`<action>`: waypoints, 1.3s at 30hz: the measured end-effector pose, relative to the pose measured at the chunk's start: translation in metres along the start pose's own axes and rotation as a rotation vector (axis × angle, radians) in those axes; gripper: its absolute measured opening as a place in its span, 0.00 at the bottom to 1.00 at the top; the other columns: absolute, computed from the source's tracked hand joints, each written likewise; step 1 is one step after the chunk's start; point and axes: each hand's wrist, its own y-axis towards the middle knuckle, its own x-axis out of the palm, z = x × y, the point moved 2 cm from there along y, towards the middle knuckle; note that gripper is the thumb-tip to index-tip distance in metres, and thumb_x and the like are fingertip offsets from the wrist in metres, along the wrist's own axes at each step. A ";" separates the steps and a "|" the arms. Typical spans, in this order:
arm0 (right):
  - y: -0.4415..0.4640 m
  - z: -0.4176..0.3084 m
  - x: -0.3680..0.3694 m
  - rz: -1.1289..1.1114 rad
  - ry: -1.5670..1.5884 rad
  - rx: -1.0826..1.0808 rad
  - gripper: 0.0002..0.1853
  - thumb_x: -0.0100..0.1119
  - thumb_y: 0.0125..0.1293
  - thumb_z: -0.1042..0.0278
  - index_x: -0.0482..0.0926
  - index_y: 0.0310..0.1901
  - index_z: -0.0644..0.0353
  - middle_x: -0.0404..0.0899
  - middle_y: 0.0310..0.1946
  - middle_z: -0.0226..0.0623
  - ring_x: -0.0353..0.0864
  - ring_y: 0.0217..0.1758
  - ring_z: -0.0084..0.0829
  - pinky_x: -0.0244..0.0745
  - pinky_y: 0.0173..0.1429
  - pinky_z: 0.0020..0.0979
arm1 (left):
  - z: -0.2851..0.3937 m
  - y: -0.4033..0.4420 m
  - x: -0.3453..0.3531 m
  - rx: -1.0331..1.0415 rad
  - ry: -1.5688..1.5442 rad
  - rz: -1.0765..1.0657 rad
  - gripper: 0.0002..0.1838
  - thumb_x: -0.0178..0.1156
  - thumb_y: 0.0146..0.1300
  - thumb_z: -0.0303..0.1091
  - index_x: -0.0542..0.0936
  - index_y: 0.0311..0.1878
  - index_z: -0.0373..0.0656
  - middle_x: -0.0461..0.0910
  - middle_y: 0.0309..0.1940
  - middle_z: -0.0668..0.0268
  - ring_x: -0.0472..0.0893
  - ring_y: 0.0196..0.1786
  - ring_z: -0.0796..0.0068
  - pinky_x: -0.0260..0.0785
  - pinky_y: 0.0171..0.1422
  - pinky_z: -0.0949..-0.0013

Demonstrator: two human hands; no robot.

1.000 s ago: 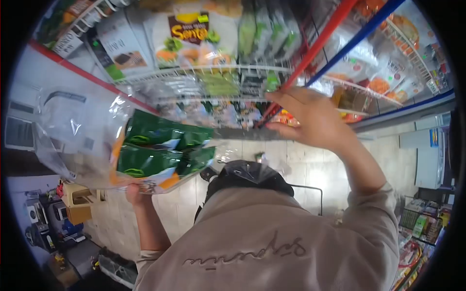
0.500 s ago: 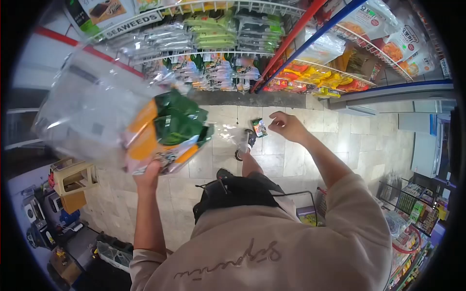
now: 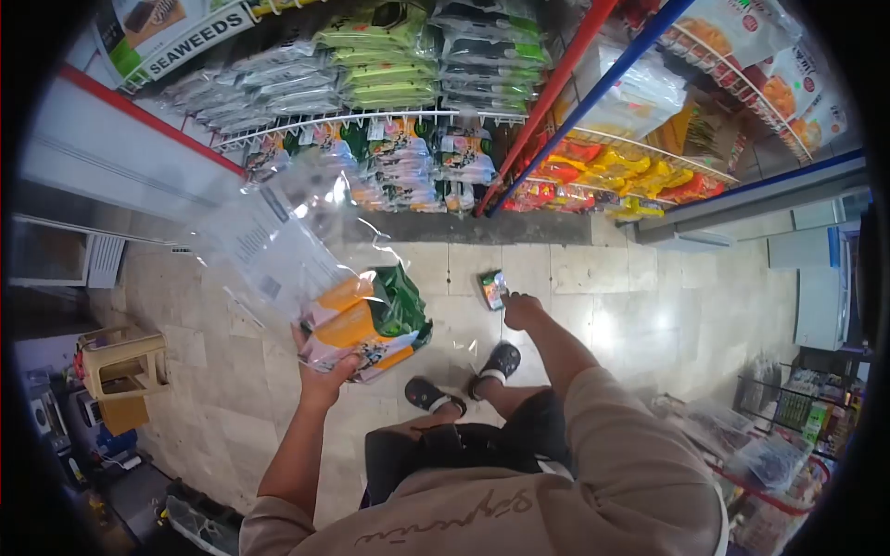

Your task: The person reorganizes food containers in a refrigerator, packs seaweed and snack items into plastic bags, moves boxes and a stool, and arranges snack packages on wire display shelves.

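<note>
My left hand (image 3: 326, 371) grips the lower end of a clear plastic bag (image 3: 278, 246) holding several green and orange packets (image 3: 357, 324). The bag's loose, transparent part spreads up and to the left. Low over the floor, my right hand (image 3: 522, 310) has its fingers drawn together at the right edge of a small green packet (image 3: 491, 289). The packet's right edge is partly hidden by the fingertips.
Wire shelves (image 3: 371, 119) of stacked packs stand ahead, behind red and blue posts (image 3: 593, 97). My feet in dark clogs (image 3: 499, 361) are on the tiled floor (image 3: 232, 371). A beige stool (image 3: 120, 366) is at left, and a wire basket (image 3: 783, 463) of goods at right.
My right hand has come away from the shelf posts and down to the small packet on the floor. The bag in my left hand has shifted right and down. My body is bent lower.
</note>
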 end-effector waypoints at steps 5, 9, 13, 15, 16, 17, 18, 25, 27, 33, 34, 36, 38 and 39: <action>0.105 0.031 0.071 0.049 0.016 0.020 0.27 0.51 0.62 0.63 0.66 0.64 0.51 0.70 0.63 0.44 0.74 0.62 0.45 0.75 0.57 0.50 | -0.059 0.047 0.038 0.082 0.013 -0.093 0.59 0.75 0.47 0.32 0.43 0.75 0.39 0.67 0.63 0.58 0.71 0.63 0.66 0.66 0.67 0.62; 0.159 0.048 0.092 -0.070 -0.104 0.084 0.47 0.63 0.56 0.55 0.50 0.75 0.44 0.48 0.77 0.39 0.56 0.75 0.53 0.61 0.63 0.67 | -0.093 0.072 0.043 0.171 -0.006 -0.098 0.59 0.76 0.46 0.31 0.43 0.75 0.40 0.65 0.64 0.58 0.69 0.65 0.67 0.65 0.68 0.61; 0.216 0.065 0.126 -0.005 -0.127 0.059 0.59 0.75 0.45 0.56 0.45 0.77 0.40 0.42 0.79 0.36 0.50 0.77 0.55 0.60 0.65 0.69 | -0.124 0.088 0.033 0.236 0.057 -0.083 0.59 0.76 0.46 0.31 0.43 0.74 0.41 0.64 0.65 0.57 0.68 0.67 0.65 0.65 0.68 0.60; 0.231 0.062 0.126 -0.002 -0.129 0.064 0.64 0.79 0.41 0.53 0.44 0.77 0.40 0.42 0.79 0.34 0.47 0.78 0.54 0.56 0.66 0.71 | -0.132 0.094 0.036 0.253 0.107 -0.095 0.59 0.76 0.46 0.31 0.43 0.74 0.42 0.64 0.65 0.57 0.68 0.67 0.64 0.65 0.69 0.59; 0.243 0.062 0.129 0.012 -0.124 0.056 0.64 0.79 0.41 0.53 0.44 0.77 0.40 0.42 0.79 0.34 0.47 0.78 0.54 0.56 0.66 0.71 | -0.134 0.094 0.041 0.234 0.047 -0.100 0.60 0.77 0.46 0.31 0.42 0.74 0.42 0.64 0.65 0.57 0.68 0.67 0.64 0.64 0.69 0.59; 0.248 0.061 0.135 0.037 -0.166 0.016 0.65 0.80 0.40 0.52 0.44 0.77 0.39 0.41 0.79 0.34 0.45 0.79 0.52 0.53 0.67 0.73 | -0.137 0.093 0.046 0.203 -0.012 -0.112 0.60 0.77 0.46 0.32 0.42 0.74 0.42 0.64 0.65 0.56 0.68 0.67 0.64 0.64 0.69 0.59; 0.252 0.063 0.143 0.055 -0.207 -0.019 0.66 0.81 0.39 0.52 0.43 0.77 0.39 0.40 0.79 0.34 0.44 0.80 0.51 0.50 0.68 0.74 | -0.143 0.093 0.050 0.205 -0.009 -0.130 0.60 0.77 0.47 0.32 0.41 0.73 0.41 0.64 0.66 0.56 0.68 0.67 0.62 0.65 0.69 0.57; 0.301 0.085 0.231 0.020 -0.065 0.001 0.51 0.67 0.53 0.48 0.49 0.76 0.45 0.68 0.66 0.36 0.63 0.71 0.41 0.50 0.69 0.69 | -0.176 0.103 0.072 -0.069 -0.045 -0.275 0.68 0.80 0.44 0.31 0.33 0.74 0.44 0.60 0.69 0.56 0.66 0.69 0.61 0.64 0.71 0.55; 0.291 0.086 0.233 0.013 -0.106 0.026 0.38 0.66 0.53 0.43 0.69 0.66 0.48 0.75 0.60 0.34 0.69 0.66 0.40 0.57 0.67 0.61 | -0.185 0.107 0.074 -0.172 -0.152 -0.248 0.69 0.80 0.43 0.31 0.32 0.75 0.45 0.59 0.70 0.56 0.65 0.70 0.61 0.63 0.71 0.56; 0.258 0.066 0.203 -0.126 -0.124 -0.159 0.27 0.63 0.54 0.43 0.80 0.51 0.52 0.79 0.52 0.36 0.74 0.57 0.46 0.74 0.53 0.54 | -0.141 0.104 0.097 -0.011 -0.128 -0.312 0.69 0.79 0.42 0.28 0.33 0.76 0.44 0.58 0.70 0.56 0.64 0.70 0.60 0.62 0.71 0.56; 0.237 0.051 0.173 -0.007 -0.062 -0.180 0.24 0.63 0.55 0.47 0.80 0.50 0.53 0.79 0.51 0.38 0.77 0.54 0.49 0.77 0.49 0.52 | -0.137 0.104 0.095 0.035 -0.036 -0.361 0.68 0.79 0.43 0.28 0.34 0.76 0.44 0.58 0.70 0.56 0.64 0.71 0.60 0.62 0.71 0.56; 0.209 0.034 0.115 0.143 0.169 -0.250 0.28 0.66 0.54 0.48 0.75 0.55 0.50 0.74 0.55 0.50 0.78 0.55 0.52 0.78 0.51 0.49 | -0.107 0.091 0.097 0.028 -0.012 -0.378 0.66 0.77 0.45 0.27 0.35 0.76 0.44 0.58 0.70 0.56 0.65 0.70 0.60 0.63 0.71 0.56; 0.135 0.009 -0.007 0.277 0.391 -0.330 0.31 0.66 0.54 0.47 0.71 0.56 0.54 0.74 0.52 0.55 0.81 0.46 0.56 0.79 0.48 0.47 | -0.068 0.077 0.103 0.098 -0.106 -0.372 0.64 0.76 0.46 0.26 0.37 0.76 0.43 0.61 0.69 0.57 0.66 0.69 0.61 0.64 0.69 0.56; 0.086 -0.006 -0.080 0.239 0.236 -0.337 0.33 0.66 0.54 0.45 0.70 0.56 0.58 0.77 0.48 0.53 0.83 0.43 0.53 0.78 0.45 0.48 | -0.041 0.072 0.100 0.151 -0.156 -0.371 0.63 0.76 0.46 0.26 0.38 0.76 0.42 0.62 0.68 0.58 0.67 0.69 0.61 0.65 0.69 0.57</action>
